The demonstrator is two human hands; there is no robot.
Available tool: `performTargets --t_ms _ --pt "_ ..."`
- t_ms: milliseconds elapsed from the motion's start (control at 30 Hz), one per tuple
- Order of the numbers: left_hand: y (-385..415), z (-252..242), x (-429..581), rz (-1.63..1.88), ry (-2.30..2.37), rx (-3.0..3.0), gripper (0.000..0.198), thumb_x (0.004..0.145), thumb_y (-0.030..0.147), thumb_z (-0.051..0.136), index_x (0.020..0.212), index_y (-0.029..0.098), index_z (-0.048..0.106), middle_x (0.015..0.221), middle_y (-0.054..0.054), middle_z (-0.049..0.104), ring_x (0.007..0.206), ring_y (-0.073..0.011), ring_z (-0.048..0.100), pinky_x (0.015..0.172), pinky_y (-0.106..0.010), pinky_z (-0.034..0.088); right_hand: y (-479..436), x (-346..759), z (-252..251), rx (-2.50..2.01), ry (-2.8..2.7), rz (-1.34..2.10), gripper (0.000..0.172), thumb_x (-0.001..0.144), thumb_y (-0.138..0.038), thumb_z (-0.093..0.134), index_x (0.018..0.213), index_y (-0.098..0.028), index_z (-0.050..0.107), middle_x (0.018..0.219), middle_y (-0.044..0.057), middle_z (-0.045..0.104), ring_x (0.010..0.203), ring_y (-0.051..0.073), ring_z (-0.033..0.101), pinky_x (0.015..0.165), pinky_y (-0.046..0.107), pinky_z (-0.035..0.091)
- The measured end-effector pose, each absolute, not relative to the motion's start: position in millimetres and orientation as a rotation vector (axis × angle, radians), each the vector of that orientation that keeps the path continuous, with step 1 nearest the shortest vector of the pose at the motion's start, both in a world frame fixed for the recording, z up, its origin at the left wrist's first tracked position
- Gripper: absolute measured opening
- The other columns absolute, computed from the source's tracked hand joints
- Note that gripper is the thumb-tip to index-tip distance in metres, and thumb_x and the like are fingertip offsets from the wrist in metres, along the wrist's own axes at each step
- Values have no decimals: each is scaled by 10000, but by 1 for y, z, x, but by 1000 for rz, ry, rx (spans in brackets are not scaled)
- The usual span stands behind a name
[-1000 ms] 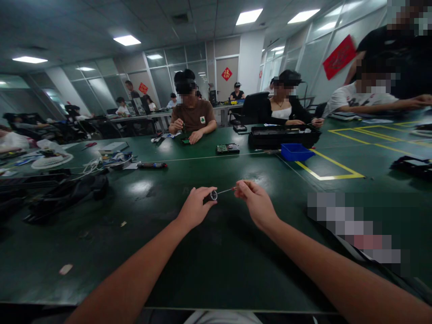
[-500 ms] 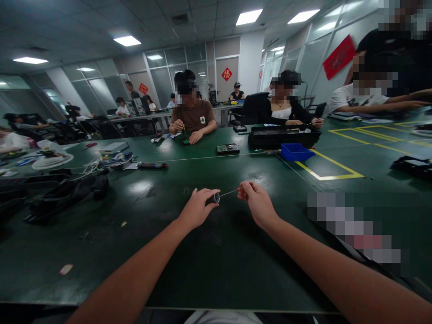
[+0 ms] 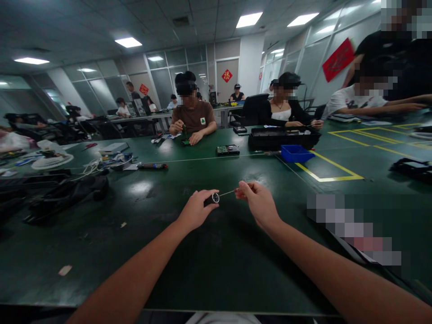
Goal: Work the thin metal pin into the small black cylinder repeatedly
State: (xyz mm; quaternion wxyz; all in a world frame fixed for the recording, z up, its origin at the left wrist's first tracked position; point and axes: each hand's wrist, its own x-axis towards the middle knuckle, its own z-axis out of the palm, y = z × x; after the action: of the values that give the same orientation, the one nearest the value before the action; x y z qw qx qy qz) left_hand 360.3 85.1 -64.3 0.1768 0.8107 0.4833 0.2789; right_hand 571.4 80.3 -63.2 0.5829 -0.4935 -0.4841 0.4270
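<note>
My left hand [image 3: 196, 209] is closed around a small dark cylindrical part [image 3: 215, 198], thumb below and fingers above. Its round end, with a pale rim, faces right. In the fingertips of my right hand [image 3: 260, 204] is a thin screwdriver [image 3: 227, 193]; its metal shaft points left and its tip meets or lies very near the round end. A little of a reddish handle shows at the fingers, and the rest is hidden. Both hands are above the green table [image 3: 216, 252].
Ahead lie a circuit-board device [image 3: 227, 149], a blue bin [image 3: 297, 153] and a long black tray [image 3: 285, 137]. A dark pen-shaped tool [image 3: 152, 166], cables [image 3: 92, 167] and black parts [image 3: 67, 198] are on the left. Co-workers sit across the table.
My right hand has shifted slightly left, so less of the shaft shows between the hands. The round end of the cylindrical part has turned a little more toward me.
</note>
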Motion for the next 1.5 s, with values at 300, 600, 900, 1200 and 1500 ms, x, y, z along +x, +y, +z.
performTargets --t_ms 300,600,900,1200,1500 --pt "87 -66 357 820 1361 2261 418 875 273 650 1289 291 601 1182 -48 667 1097 -255 599 1056 -475 385 80 575 -65 -1232 -1232 895 394 842 -554 637 865 -166 700 837 94 750 743 213 703 736 382 542" --pt "87 -66 355 766 1320 2280 381 889 277 631 1268 304 606 1195 -35 667 1111 -255 594 1083 -503 345 74 572 -57 -1255 -1234 915 349 844 -513 645 852 -169 698 812 84 743 729 200 694 722 354 521" --pt "88 -70 356 739 1349 2275 403 892 253 629 1291 285 582 1237 -46 660 1154 -259 579 1144 -555 228 66 570 -52 -1218 -1526 736 271 919 -450 512 913 -207 632 672 1 637 634 170 609 598 296 439" --pt "87 -73 357 700 1333 2281 416 890 265 634 1298 317 576 1221 -33 659 1160 -255 574 1148 -578 195 67 566 -59 -1263 -1518 629 265 941 -411 459 1054 -216 598 808 27 645 683 192 583 615 318 410" --pt "88 -70 359 760 1446 2247 263 846 271 686 1105 266 642 1116 -25 698 1061 -266 617 1103 -538 297 74 563 -63 -1138 -1323 853 170 859 -386 571 916 -226 581 832 30 646 777 204 608 743 357 457"
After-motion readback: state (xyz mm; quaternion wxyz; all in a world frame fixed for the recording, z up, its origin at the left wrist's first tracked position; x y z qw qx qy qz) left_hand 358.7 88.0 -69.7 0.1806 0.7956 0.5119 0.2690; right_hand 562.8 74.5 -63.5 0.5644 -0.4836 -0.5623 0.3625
